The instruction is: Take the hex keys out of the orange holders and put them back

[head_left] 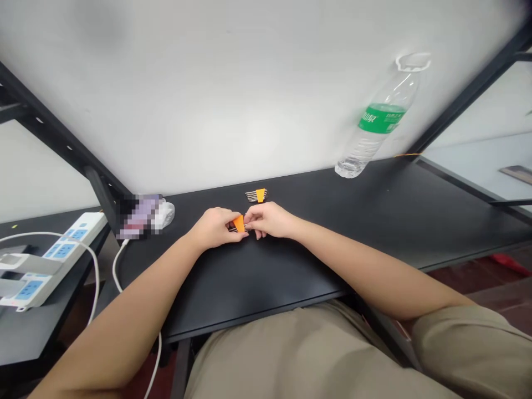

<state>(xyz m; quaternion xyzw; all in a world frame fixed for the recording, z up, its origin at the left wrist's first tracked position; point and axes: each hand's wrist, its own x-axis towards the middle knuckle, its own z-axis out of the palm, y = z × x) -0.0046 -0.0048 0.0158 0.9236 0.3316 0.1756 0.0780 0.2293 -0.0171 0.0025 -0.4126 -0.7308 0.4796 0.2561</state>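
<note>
My left hand (216, 226) grips an orange hex key holder (239, 223) between thumb and fingers, low over the black table. Thin metal keys show at both sides of the holder. Close against it, my right hand (268, 219) has its fingertips pinched on the end of a thin metal hex key (246, 225); the fingers partly cover it. Just beyond my hands lies a second hex key set (260, 195), its metal keys side by side in an orange holder.
A large clear bottle (380, 119) with a green label stands at the back right by the white wall (233, 100). To the left are a blurred-out item (141, 215), a crumpled white thing (166, 213), a white cable (118, 266) and a power strip (62, 255). The black table (249, 282) ends near my lap.
</note>
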